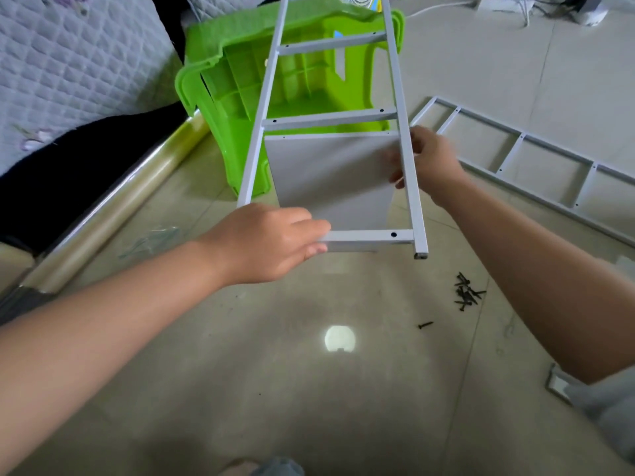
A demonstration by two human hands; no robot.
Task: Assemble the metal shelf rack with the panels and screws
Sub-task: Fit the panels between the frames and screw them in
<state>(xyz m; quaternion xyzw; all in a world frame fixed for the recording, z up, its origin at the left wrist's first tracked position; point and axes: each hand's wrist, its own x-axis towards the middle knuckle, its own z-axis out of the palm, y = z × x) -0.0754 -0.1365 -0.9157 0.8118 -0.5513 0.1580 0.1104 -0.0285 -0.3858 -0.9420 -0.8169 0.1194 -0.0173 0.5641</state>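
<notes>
White metal rack frame point(330, 119) held over the floor point(309, 389), centre frame.
Left hand point(271, 240) grips its bottom rung; right hand point(429, 163) curls round the right rail, fingers against a grey panel point(330, 180) behind the rungs. Black screws point(467, 293) lie lower right, a second frame point(522, 136) at right.

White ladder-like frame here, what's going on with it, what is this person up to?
A person is assembling a metal shelf rack above the floor. Their left hand grips the bottom rung of the white side frame, and the right hand holds its right rail. A grey panel sits between two rungs. The rung holes in view are empty. A second frame lies flat to the right, with black screws piled nearby.
</notes>
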